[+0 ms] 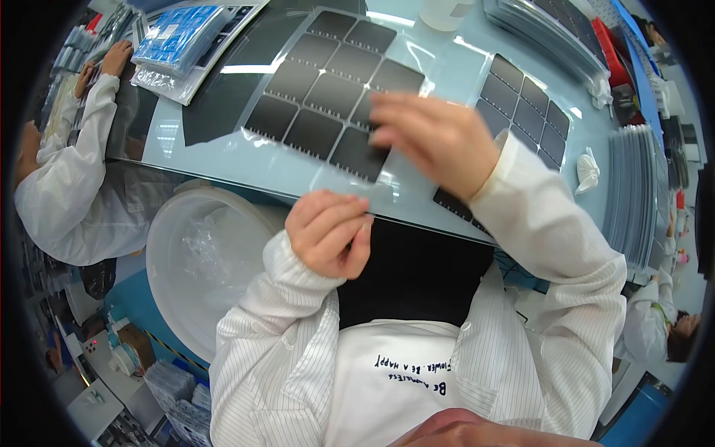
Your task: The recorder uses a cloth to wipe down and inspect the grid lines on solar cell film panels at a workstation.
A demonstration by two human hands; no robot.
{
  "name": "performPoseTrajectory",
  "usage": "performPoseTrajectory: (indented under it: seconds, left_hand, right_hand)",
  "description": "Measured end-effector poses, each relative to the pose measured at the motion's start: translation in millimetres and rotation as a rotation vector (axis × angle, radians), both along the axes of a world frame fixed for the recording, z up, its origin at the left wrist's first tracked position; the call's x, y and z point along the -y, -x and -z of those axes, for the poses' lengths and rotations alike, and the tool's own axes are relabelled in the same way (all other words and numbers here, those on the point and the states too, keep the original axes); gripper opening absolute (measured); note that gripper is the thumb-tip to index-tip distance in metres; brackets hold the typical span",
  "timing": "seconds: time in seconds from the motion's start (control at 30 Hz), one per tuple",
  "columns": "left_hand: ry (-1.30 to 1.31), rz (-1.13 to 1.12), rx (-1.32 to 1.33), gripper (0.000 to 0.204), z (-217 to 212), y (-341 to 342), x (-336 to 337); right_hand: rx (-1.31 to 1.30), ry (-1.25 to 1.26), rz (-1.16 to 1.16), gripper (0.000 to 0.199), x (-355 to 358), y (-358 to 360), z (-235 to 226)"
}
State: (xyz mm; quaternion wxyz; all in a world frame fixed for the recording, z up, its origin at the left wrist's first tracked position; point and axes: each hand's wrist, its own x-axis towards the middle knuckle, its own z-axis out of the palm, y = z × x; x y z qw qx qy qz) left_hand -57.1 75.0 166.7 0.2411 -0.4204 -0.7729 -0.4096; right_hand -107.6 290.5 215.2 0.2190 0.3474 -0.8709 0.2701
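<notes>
Above the glossy surface, your blurred right hand bends over dark, round-cornered panels; your left hand curls inward. Whether either pinches anything, I cannot tell.

The tabletop has a smooth, glassy sheen, broken by hard white streaks of reflected light. On it, the dark panel sheet looks flat and satiny, its grey squares giving off a soft shine; the second panel sheet shows much the same low gloss. The blue packet wears slick, wrinkled clear plastic. That big bin is smooth white plastic, with crinkly transparent film inside. The striped sleeve is thin, matt, creased cloth. The small white wad, from here, could be tissue or thin plastic.
</notes>
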Motion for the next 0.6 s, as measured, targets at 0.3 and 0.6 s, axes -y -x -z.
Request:
performPoseTrajectory:
  seconds: [0.3,0.6]
  left_hand:
    - [-0.045,0.045,0.216,0.013,34.1,-68.7,17.3]
    - [-0.391,0.048,1.398,0.028,12.2,-29.6,20.3]
  right_hand:
    - [0.151,-0.032,-0.071,0.036,14.3,-56.2,5.8]
    - [0.129,-0.117,-0.079,0.042,24.6,-62.6,1.3]
